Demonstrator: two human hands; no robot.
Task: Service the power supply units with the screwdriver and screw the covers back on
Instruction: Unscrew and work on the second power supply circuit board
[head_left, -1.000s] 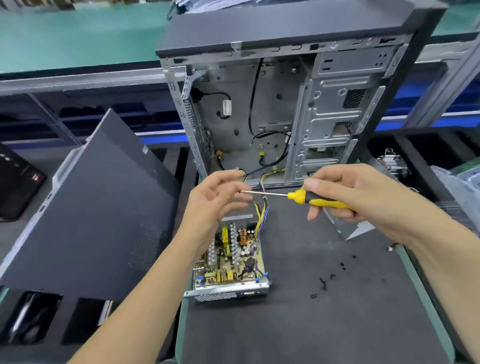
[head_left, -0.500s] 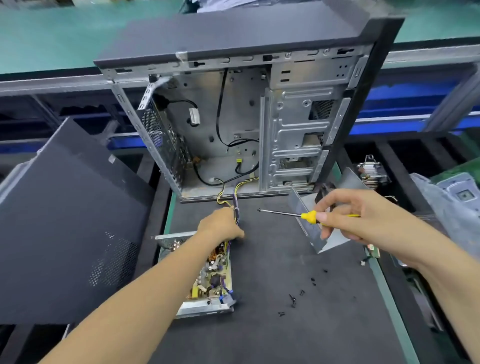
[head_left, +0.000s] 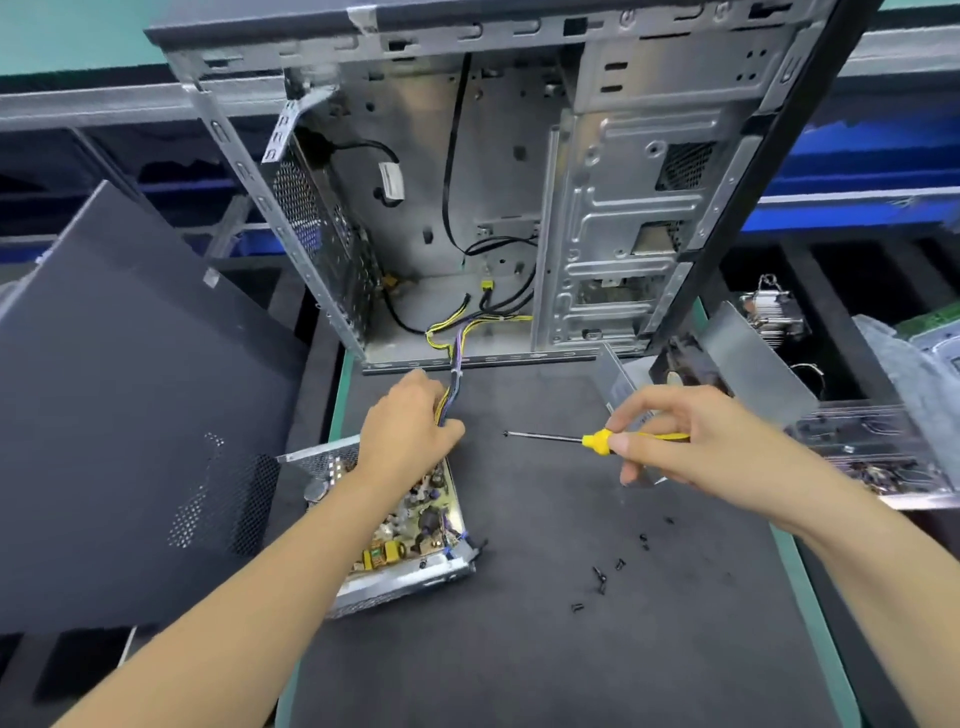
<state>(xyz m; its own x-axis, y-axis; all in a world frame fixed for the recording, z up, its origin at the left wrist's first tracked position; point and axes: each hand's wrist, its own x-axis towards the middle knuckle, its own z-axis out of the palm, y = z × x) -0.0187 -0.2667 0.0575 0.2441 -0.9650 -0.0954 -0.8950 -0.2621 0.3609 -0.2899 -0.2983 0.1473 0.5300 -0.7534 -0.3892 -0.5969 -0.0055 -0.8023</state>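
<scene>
An uncovered power supply unit (head_left: 410, 535) lies on the dark mat, its circuit board showing. Its cable bundle (head_left: 457, 364) of yellow and purple wires runs up into the open computer case (head_left: 493, 182). My left hand (head_left: 410, 431) grips that bundle just above the unit. My right hand (head_left: 691, 436) holds a yellow-handled screwdriver (head_left: 597, 440) level, its tip pointing left over the mat. The bent metal cover (head_left: 748, 358) stands behind my right hand. Several black screws (head_left: 618, 564) lie loose on the mat.
A dark case side panel (head_left: 130, 405) leans at the left. Another open unit (head_left: 872, 452) sits at the right edge, with a heatsink (head_left: 769, 306) behind it. The green-edged mat (head_left: 519, 649) extends toward me.
My left hand has dropped from the screwdriver tip onto the cable bundle at the unit. The screwdriver has lowered. The camera view has shifted, so the case looks closer.
</scene>
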